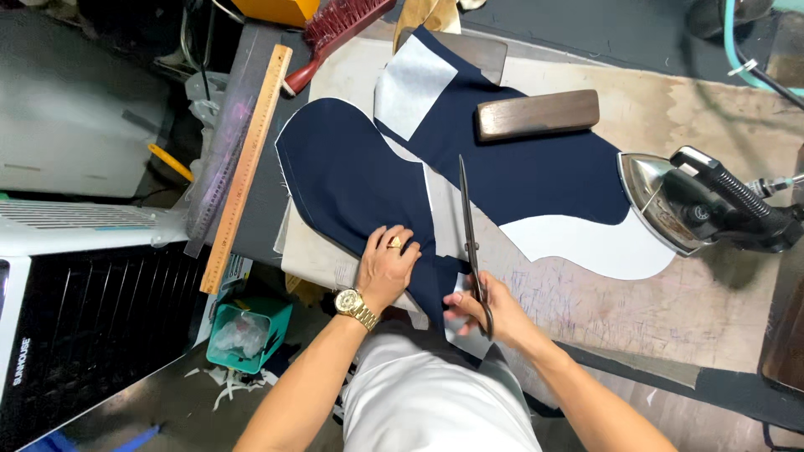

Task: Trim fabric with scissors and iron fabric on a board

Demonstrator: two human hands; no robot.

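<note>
Scissors (pixel 469 238), long and dark, lay in the right hand (pixel 486 310), whose grip was closed through the handle loops; blades pointed away from the person, over the navy fabric piece (pixel 352 180). Left hand (pixel 387 266) rested flat on that fabric near its lower edge, fingers spread and holding nothing, a gold ring on one finger and a gold watch (pixel 356 307) at the wrist. Second navy piece (pixel 536 172) with pale grey lining lay just beside it, a dark wooden block (pixel 538 114) sitting on top. Both pieces lay on the worn, pale desk (pixel 670 310). Steam iron (pixel 687 201) stood at the right, touching the grey lining's edge. Wooden ruler (pixel 247 163) lay along the desk's left side; red brush (pixel 335 33) at the far edge. Green basket (pixel 247 335) with scraps on the floor.
</note>
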